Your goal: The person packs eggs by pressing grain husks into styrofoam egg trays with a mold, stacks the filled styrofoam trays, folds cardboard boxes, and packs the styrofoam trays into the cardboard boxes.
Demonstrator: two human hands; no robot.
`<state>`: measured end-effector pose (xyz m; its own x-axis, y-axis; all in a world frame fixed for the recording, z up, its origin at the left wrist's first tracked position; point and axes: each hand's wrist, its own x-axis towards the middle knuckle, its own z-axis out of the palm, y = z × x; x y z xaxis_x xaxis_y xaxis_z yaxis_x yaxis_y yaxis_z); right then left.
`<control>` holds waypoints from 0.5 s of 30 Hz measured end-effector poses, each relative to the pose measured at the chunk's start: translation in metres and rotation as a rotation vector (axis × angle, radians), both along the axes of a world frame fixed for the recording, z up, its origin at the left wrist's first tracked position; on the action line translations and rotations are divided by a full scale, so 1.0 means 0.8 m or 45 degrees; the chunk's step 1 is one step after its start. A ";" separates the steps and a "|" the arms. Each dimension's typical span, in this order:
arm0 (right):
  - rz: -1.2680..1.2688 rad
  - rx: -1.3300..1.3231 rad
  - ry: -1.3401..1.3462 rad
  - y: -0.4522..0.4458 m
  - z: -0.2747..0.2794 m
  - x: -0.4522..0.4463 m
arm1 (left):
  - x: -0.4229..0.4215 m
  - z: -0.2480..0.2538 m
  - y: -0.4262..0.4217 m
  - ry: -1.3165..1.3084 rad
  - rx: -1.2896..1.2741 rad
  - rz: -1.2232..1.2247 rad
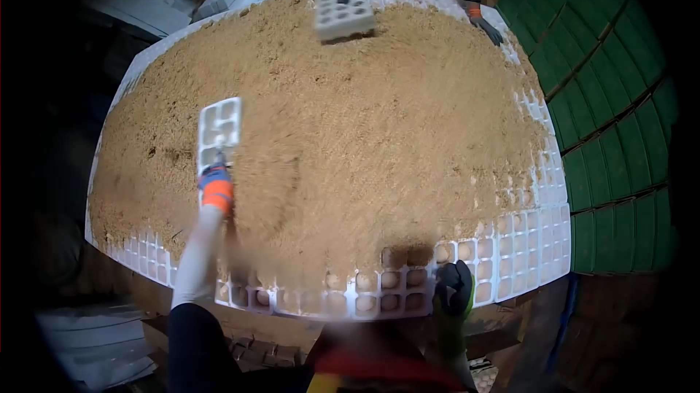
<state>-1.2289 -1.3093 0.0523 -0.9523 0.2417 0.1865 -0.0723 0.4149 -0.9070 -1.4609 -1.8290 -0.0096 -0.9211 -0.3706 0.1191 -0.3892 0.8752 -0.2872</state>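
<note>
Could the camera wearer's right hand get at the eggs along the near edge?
Probably yes: the right hand is right beside several eggs that show uncovered in their cells. The loose brown filling lies mostly farther back.

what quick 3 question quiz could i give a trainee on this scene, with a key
1. What does the camera wearer's left hand hold?
2. Fill in: the green stack stands on the picture's ____ side.
3. What colour is the loose material heaped across the middle?
a) black
b) tan
c) red

Key: 1 a white compartmented tray; 2 right; 3 b.
</note>
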 end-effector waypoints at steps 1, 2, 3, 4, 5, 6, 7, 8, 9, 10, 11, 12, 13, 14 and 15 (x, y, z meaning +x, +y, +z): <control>0.000 0.006 0.016 -0.006 0.010 -0.015 | -0.019 -0.005 0.043 -0.075 0.040 0.041; -0.009 -0.001 0.055 -0.017 0.028 -0.030 | -0.024 0.038 0.096 -0.104 0.122 -0.002; -0.004 0.006 0.076 -0.021 0.043 -0.036 | -0.037 0.027 0.116 -0.183 0.189 0.006; 0.010 0.019 0.059 -0.021 0.046 -0.039 | -0.038 0.008 0.143 0.110 0.133 -0.164; 0.030 0.037 0.069 -0.012 0.037 -0.041 | -0.046 -0.016 0.170 -0.222 0.041 -0.074; 0.066 0.095 0.098 -0.007 0.021 -0.041 | -0.054 -0.028 0.203 -0.105 0.025 -0.138; 0.105 0.156 0.125 -0.004 0.014 -0.044 | -0.061 -0.041 0.236 0.011 0.006 -0.205; 0.125 0.068 0.141 -0.005 0.021 -0.051 | -0.068 -0.053 0.269 0.124 -0.016 -0.272; 0.151 0.076 0.147 -0.010 0.031 -0.053 | -0.069 -0.038 0.316 0.003 0.116 -0.331; 0.059 -0.176 0.050 -0.018 0.042 -0.054 | -0.074 -0.018 0.361 -0.111 0.249 -0.401; -0.037 -0.425 -0.047 -0.021 0.053 -0.057 | -0.073 -0.001 0.384 -0.141 0.395 -0.481; -0.070 -0.403 -0.093 -0.023 0.061 -0.060 | -0.073 0.017 0.408 -0.179 0.547 -0.552; -0.090 -0.399 -0.079 -0.020 0.060 -0.062 | -0.063 0.031 0.421 -0.139 0.709 -0.639; -0.022 -0.225 -0.042 -0.011 0.057 -0.062 | -0.051 0.046 0.413 -0.140 0.714 -0.670; 0.021 -0.045 -0.011 0.001 0.056 -0.060 | -0.041 0.057 0.385 0.183 0.637 -0.872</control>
<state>-1.2768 -1.3086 0.0973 -0.9577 0.2324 0.1699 -0.0711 0.3811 -0.9218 -1.4940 -1.5209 0.0360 -0.9495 0.2212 0.2227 0.2677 0.9410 0.2069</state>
